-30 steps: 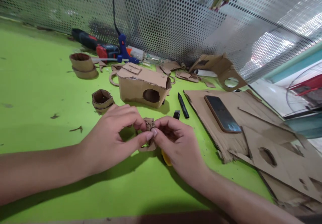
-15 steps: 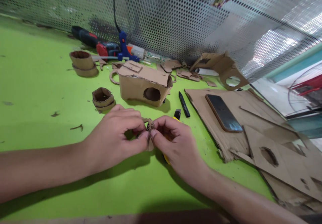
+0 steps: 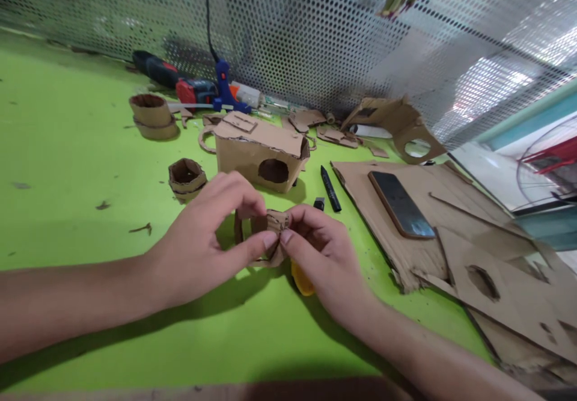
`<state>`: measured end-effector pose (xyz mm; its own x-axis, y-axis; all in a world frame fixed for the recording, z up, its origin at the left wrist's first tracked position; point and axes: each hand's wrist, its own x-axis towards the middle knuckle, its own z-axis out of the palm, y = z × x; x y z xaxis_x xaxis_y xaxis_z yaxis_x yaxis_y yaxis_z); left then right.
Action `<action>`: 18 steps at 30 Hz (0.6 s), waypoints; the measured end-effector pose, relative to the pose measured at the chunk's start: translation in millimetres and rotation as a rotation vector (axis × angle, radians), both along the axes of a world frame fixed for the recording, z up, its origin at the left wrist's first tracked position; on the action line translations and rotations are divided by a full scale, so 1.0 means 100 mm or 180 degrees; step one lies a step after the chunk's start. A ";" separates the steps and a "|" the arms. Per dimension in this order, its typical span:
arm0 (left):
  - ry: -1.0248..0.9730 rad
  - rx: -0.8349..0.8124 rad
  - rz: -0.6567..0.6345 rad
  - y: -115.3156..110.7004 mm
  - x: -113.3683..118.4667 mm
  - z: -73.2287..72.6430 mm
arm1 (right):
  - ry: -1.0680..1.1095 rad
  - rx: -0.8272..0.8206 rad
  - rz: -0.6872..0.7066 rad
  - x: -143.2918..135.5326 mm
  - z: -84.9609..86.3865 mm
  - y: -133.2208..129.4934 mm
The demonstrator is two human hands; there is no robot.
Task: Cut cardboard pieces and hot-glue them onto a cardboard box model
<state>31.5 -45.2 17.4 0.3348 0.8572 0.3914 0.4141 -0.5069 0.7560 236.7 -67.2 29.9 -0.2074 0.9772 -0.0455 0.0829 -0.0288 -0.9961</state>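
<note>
Both hands are at a bent cardboard strip [image 3: 277, 220] that folds round into a small loop above the green table. My right hand [image 3: 322, 251] pinches its near end between thumb and bent fingers. My left hand [image 3: 211, 232] reaches in from the other side, thumb tip pressed on the strip and index fingertip at its upper edge. Part of the strip is hidden behind the left fingers. Under my right hand lies a yellow cutter [image 3: 302, 279], mostly covered, its dark end [image 3: 319, 203] showing beyond the fingers.
Beyond the hands stands a cardboard box [image 3: 252, 154] with a round hole. Two cardboard rings [image 3: 187, 178] [image 3: 154, 118] sit left of it. A black marker [image 3: 330, 189] lies near a phone [image 3: 401, 204] on cardboard sheets [image 3: 360, 208]. A blue glue gun [image 3: 223, 88] is at the back.
The strip has turned and shows more of its looped shape. My left index finger has lifted and spread from the thumb. My right hand keeps its pinch, shifted slightly right.
</note>
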 end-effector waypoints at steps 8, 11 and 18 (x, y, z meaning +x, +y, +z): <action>-0.0553 -0.1439 -0.0373 0.05 0.00 -0.05 | 0.0165 -0.0046 -0.0075 0.04 0.00 0.01; -0.0575 -0.1365 -0.0369 0.07 0.00 -0.03 | 0.0182 -0.0022 -0.0068 0.05 -0.01 0.01; -0.0618 -0.0785 0.0003 0.10 -0.02 -0.07 | 0.0346 0.0200 -0.0175 0.11 -0.09 0.03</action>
